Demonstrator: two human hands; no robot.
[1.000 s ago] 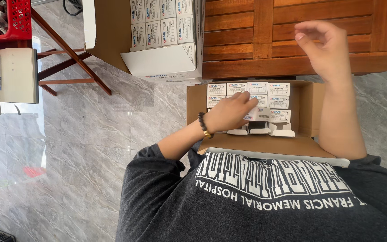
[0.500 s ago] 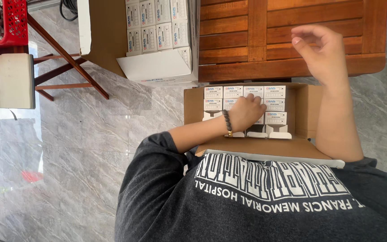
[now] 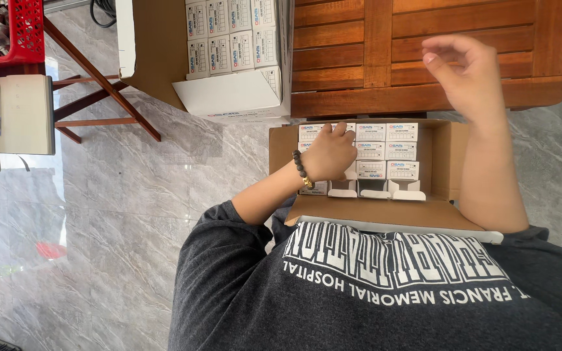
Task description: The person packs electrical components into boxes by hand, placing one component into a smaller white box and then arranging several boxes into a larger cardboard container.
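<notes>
Head view shows the person bent over an open cardboard carton (image 3: 447,162) on the marble floor, filled with rows of small white boxes (image 3: 388,151). The left hand (image 3: 330,155), with a bead bracelet on its wrist, lies on the boxes at the left end of the carton, fingers curled down among them; I cannot tell if it grips one or only presses. The right hand (image 3: 466,81) is lifted over the wooden table (image 3: 365,58), fingers loosely bent and holding nothing. I judge the step to be arranging the boxes in the carton. A next move asks for a firm pinch on one box. The left fingertips are hidden, and the front row is partly covered by the flap.
</notes>
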